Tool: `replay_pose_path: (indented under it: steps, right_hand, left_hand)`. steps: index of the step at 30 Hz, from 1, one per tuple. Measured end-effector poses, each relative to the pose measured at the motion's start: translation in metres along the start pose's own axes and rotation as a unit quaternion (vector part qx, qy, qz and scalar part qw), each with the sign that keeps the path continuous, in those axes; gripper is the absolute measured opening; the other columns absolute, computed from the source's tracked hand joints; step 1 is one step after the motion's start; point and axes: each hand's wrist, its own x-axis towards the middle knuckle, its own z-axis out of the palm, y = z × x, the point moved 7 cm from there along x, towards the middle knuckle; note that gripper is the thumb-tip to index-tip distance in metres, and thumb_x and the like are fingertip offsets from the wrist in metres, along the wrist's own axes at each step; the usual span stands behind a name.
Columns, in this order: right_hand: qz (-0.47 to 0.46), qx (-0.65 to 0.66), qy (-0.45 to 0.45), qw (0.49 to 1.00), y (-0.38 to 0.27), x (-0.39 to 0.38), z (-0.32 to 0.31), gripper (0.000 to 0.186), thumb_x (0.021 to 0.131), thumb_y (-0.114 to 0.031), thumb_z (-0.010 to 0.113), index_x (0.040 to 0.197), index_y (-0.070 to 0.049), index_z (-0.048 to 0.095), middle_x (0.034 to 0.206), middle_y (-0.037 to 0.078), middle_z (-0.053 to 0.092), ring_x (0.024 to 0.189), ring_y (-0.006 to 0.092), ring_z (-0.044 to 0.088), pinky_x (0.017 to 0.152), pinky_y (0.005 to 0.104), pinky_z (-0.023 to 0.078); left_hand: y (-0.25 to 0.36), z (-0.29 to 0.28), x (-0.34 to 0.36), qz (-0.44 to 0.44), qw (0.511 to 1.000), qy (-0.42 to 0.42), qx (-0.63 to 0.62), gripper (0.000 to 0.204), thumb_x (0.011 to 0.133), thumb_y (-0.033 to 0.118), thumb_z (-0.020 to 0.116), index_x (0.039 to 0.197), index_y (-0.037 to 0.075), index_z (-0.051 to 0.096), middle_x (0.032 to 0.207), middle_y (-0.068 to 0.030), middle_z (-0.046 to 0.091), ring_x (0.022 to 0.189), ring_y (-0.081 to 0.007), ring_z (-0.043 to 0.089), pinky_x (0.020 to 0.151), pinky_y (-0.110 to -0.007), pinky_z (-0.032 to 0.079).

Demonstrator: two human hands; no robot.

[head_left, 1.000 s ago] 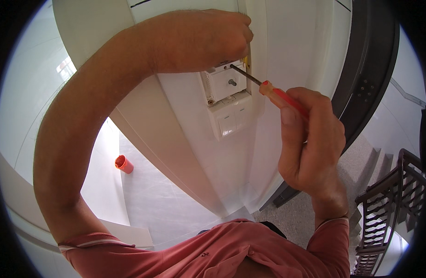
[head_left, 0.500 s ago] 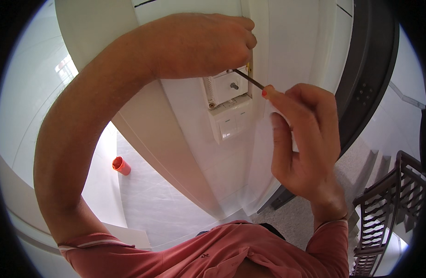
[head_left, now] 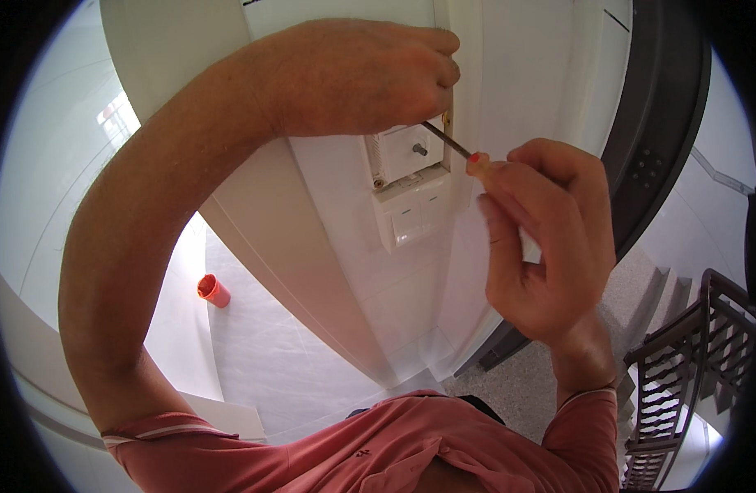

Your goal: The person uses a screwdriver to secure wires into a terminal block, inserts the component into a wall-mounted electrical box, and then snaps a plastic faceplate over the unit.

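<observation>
From the head view, the person's right hand (head_left: 546,246) is closed around a screwdriver (head_left: 460,152), the fingers curled tight over its red-orange handle so that only the handle's tip shows just above the index finger. The thin dark metal shaft runs up and away from that hand toward the left hand, its far end slipping under the left fingers, so the tip itself is hidden. The left hand (head_left: 369,78) is curled shut, knuckles up, pressed against the top of a white wall switch unit (head_left: 402,152); what it pinches, if anything, cannot be told. Directly below the left hand the unit's upper part is a square white plate with a small grey knob at its middle and a ribbed strip down one side. Beneath that plate sits a second white plate with two flat rocker switches (head_left: 411,218), level with the right hand's fingertips and just beside them. Well below both hands, on the pale tiled floor (head_left: 271,353), stands a small red cup (head_left: 213,290).
</observation>
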Motion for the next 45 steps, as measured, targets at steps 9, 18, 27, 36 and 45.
replay_pose_path:
  steps: [9,18,27,36,45]
  right_hand:
    - [0.048,-0.033,-0.053,0.997,-0.004,-0.003,0.0,0.025,0.082,0.015,0.075,0.104,0.006,0.07,0.091,0.014,0.068,0.069,0.0204,0.064,0.06,0.0264,0.05]
    - [0.058,-0.039,-0.023,0.997,-0.01,0.007,-0.008,0.021,0.084,0.015,0.073,0.101,0.004,0.071,0.088,0.013,0.067,0.069,0.0182,0.064,0.056,0.0255,0.049]
    - [0.018,-0.069,-0.013,0.997,-0.007,-0.005,-0.003,0.028,0.081,0.005,0.077,0.108,0.0,0.073,0.095,0.015,0.061,0.072,0.0261,0.063,0.056,0.0342,0.052]
    - [0.036,-0.007,-0.018,0.999,-0.008,-0.005,-0.005,0.029,0.078,0.017,0.072,0.103,0.002,0.073,0.11,0.019,0.061,0.085,0.0266,0.065,0.069,0.0307,0.054]
    - [0.046,-0.008,-0.01,0.999,-0.014,-0.007,-0.023,0.034,0.075,0.014,0.075,0.107,0.002,0.073,0.108,0.018,0.062,0.086,0.0292,0.067,0.073,0.032,0.056]
  left_hand:
    - [0.005,-0.004,-0.005,0.008,0.998,0.057,0.005,0.012,0.082,0.011,0.072,0.088,0.001,0.073,0.097,-0.005,0.066,0.113,-0.0211,0.06,0.095,-0.032,0.058]
    - [0.003,-0.004,-0.005,0.004,1.0,0.023,-0.005,0.01,0.082,0.01,0.072,0.085,0.001,0.071,0.093,-0.0061,0.063,0.109,-0.0223,0.06,0.092,-0.033,0.057]
    - [0.004,-0.002,-0.007,0.0,1.0,0.006,-0.019,0.01,0.082,0.008,0.072,0.087,0.0,0.071,0.094,-0.0076,0.063,0.111,-0.0237,0.059,0.092,-0.034,0.057]
    - [0.006,-0.005,-0.008,0.006,1.0,0.027,-0.002,0.015,0.077,0.005,0.074,0.091,0.001,0.071,0.098,-0.007,0.065,0.11,-0.0249,0.059,0.09,-0.035,0.056]
    - [-0.004,-0.009,-0.006,-0.033,0.993,0.071,-0.089,0.02,0.08,0.002,0.072,0.099,0.001,0.071,0.103,-0.0073,0.069,0.109,-0.0285,0.06,0.093,-0.039,0.056]
